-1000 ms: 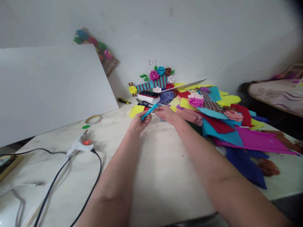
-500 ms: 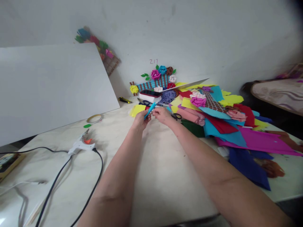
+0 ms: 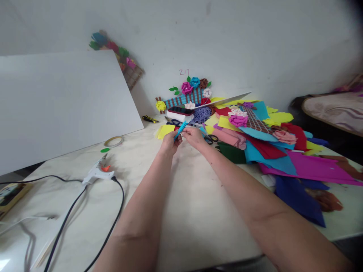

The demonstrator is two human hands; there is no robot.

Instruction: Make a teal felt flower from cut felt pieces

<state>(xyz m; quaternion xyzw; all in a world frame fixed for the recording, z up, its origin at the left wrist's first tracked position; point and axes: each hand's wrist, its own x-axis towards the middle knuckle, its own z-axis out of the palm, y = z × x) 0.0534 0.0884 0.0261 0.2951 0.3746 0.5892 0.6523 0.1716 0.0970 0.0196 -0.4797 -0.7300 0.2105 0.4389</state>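
Note:
Over the middle of the table, my left hand (image 3: 171, 141) is closed around a thin bundle of bright blue paper strips (image 3: 180, 130), whose upper ends stick out tilted to the right. My right hand (image 3: 193, 136) meets it from the right, thumb and fingers pinched together at the edge of the strips. The exact fingertip contact is too small to make out. Just behind the hands lies a piece of yellow paper (image 3: 166, 132). Black-handled scissors (image 3: 211, 139) rest right of my right hand, partly hidden by it.
A white glue gun (image 3: 98, 173) with black cables lies at left, near a tape roll (image 3: 113, 141). A large white board (image 3: 65, 105) leans at the back left. Coloured paper (image 3: 263, 151) heaps up on the right. A phone (image 3: 180, 110) and a yellow cutter (image 3: 149, 119) lie behind.
The right fingertips have come slightly closer to the blue strips, which show a little less spread. Both hands otherwise stay in about the same place.

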